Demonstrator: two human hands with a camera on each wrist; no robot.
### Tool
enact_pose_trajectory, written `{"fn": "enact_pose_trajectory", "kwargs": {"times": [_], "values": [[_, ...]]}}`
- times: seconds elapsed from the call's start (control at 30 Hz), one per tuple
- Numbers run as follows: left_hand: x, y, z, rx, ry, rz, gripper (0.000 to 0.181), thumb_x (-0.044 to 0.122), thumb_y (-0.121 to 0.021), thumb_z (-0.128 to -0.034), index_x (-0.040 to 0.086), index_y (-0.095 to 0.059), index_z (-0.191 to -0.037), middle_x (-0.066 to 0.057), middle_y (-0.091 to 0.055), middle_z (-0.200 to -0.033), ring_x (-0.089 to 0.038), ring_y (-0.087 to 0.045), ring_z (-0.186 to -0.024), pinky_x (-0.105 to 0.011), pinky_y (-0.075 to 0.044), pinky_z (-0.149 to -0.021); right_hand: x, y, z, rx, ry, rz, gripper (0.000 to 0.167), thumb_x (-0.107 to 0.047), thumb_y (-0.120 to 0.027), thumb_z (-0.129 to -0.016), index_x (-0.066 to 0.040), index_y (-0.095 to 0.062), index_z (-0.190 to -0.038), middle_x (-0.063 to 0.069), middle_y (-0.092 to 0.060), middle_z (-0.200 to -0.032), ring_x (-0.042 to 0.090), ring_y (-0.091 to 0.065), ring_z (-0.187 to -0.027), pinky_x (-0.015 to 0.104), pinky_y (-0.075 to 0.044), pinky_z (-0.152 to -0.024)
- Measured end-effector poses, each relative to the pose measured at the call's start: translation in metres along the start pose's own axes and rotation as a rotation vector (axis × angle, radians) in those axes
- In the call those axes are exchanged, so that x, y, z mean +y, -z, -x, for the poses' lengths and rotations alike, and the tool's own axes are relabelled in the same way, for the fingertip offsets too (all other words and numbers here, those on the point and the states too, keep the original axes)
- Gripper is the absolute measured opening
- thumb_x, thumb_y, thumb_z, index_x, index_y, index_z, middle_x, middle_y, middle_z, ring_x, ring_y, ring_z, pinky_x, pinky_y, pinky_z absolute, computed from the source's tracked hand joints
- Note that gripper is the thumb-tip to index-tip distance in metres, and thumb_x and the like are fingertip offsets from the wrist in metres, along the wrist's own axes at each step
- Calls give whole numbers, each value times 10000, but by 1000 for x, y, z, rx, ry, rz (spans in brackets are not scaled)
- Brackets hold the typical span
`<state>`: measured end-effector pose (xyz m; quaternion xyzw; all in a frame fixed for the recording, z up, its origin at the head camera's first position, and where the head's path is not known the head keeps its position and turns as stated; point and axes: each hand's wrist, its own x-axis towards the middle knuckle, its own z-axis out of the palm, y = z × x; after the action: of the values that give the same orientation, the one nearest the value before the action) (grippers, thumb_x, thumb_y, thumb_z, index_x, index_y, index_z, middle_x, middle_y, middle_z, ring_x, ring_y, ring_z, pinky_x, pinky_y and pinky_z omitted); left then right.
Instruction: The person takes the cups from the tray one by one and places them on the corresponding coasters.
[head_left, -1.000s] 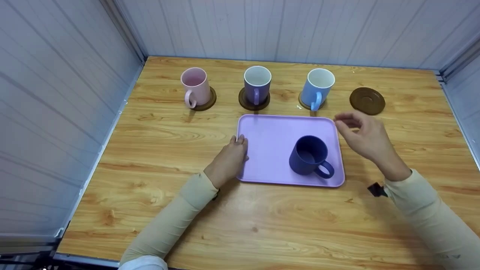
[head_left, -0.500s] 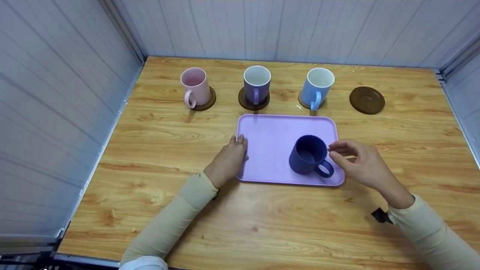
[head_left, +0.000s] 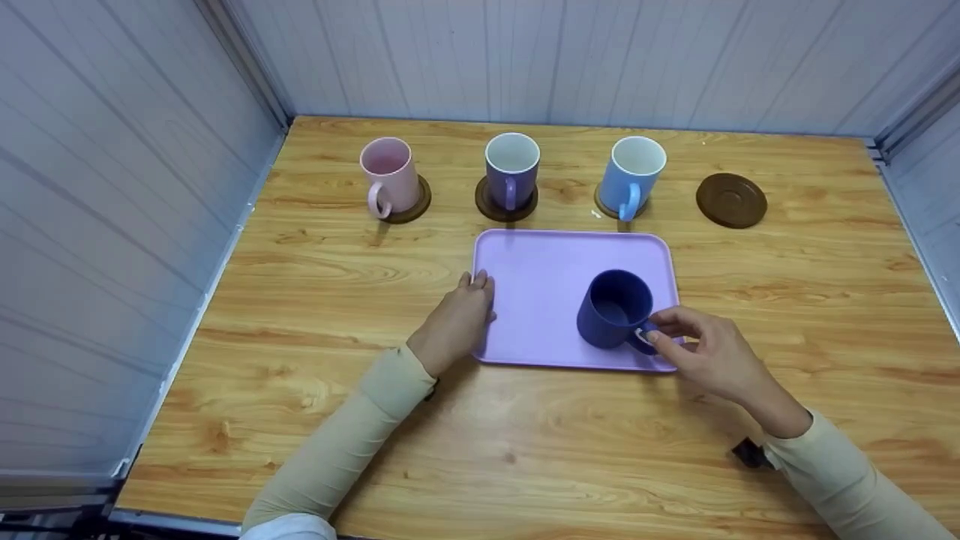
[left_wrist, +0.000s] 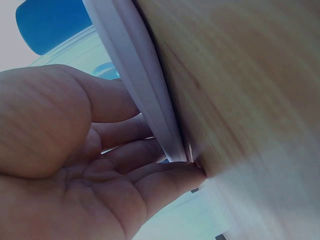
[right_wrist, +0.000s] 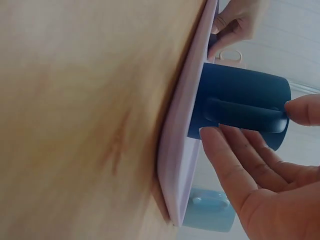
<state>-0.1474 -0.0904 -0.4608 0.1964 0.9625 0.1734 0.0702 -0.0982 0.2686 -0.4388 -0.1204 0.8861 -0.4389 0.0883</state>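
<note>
A dark blue mug (head_left: 606, 319) stands upright on the right part of a lilac tray (head_left: 540, 259). My right hand (head_left: 716, 356) is at its handle, with the thumb on one side and the fingertips on the other; the right wrist view shows the handle (right_wrist: 245, 116) between them. On the tray's left edge, my left hand (head_left: 457, 319) holds the rim. Seen from the left wrist, thumb and fingers reach over the tray's rim (left_wrist: 132, 65), while the little finger lies on the outside near the tabletop.
Behind the tray stand a pink mug (head_left: 394, 180), a purple mug (head_left: 511, 176) and a light blue mug (head_left: 628, 180), each on a brown coaster. A bare brown coaster (head_left: 731, 200) lies at the back right. White panels (head_left: 480, 60) enclose the wooden table (head_left: 525, 450).
My right hand has come down and toward me from the tray's back right corner to the dark blue mug's handle. Left hand, tray and mugs have stayed in place.
</note>
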Motion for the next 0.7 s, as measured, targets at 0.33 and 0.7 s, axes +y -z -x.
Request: {"fn": "enact_pose_trajectory", "kwargs": {"times": [0.33, 0.7], "values": [[0, -1, 0, 0, 11, 2, 501, 80, -621, -1023, -140, -486, -1452, -344, -474, -1498, -565, -463, -1362, -558, -473, -1067, 2, -5, 3, -13, 32, -152, 160, -150, -709, -992, -18, -735, -1079, 113, -758, -1046, 140, -740, -950, 212, -596, -803], [1, 1, 0, -25, 35, 19, 517, 97, -620, -1030, -123, -473, -1474, -333, -442, -1526, -556, -428, -1394, -550, -445, -1093, 1, -4, 4, -39, 67, -170, 78, -85, -701, -986, -37, -744, -1029, 80, -776, -952, 192, -754, -915, 222, -599, -810]]}}
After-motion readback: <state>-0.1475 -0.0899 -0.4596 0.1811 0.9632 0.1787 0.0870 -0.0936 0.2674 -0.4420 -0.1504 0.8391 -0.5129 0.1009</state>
